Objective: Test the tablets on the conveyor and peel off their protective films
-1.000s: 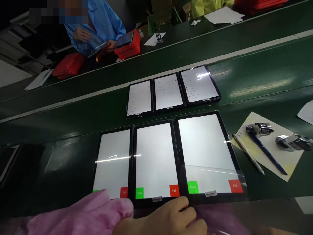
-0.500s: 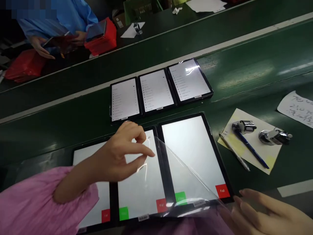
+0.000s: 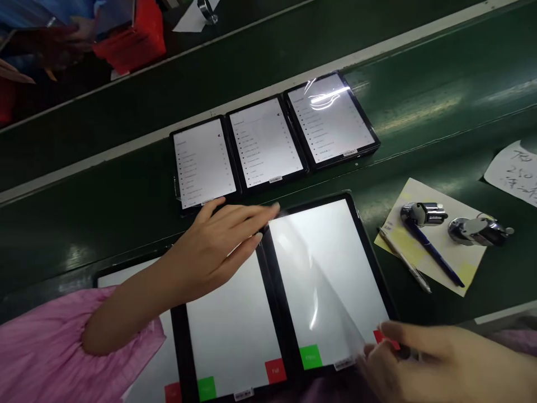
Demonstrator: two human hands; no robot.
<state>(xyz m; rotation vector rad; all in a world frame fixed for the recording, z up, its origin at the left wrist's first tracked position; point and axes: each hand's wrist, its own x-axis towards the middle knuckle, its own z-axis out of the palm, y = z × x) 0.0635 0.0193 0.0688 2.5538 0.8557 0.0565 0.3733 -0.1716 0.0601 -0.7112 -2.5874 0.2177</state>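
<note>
Three tablets with white screens and green and red buttons lie side by side in front of me. A clear film [image 3: 312,291] lies slack over the right tablet [image 3: 356,246], lifted along its lower part. My left hand [image 3: 222,240] reaches across the top of the middle tablet [image 3: 230,330], fingers stretched flat, tips at the film's upper left corner. My right hand [image 3: 436,364] pinches the film's lower right corner by the red button. The left tablet [image 3: 157,375] is mostly under my pink sleeve [image 3: 50,352].
Three more tablets [image 3: 264,140] showing menu lists lie in a row farther back on the green belt [image 3: 440,112]. At the right are a yellow sheet [image 3: 444,268] with a blue pen [image 3: 436,257], two metal stamps [image 3: 476,229] and a handwritten note [image 3: 514,173]. A co-worker's hands and a red tray [image 3: 130,33] show at the top left.
The film, raised high off the right tablet half a second ago, now lies lower over its screen. My left hand has flattened and moved right; my right hand has closed on the film's lower corner.
</note>
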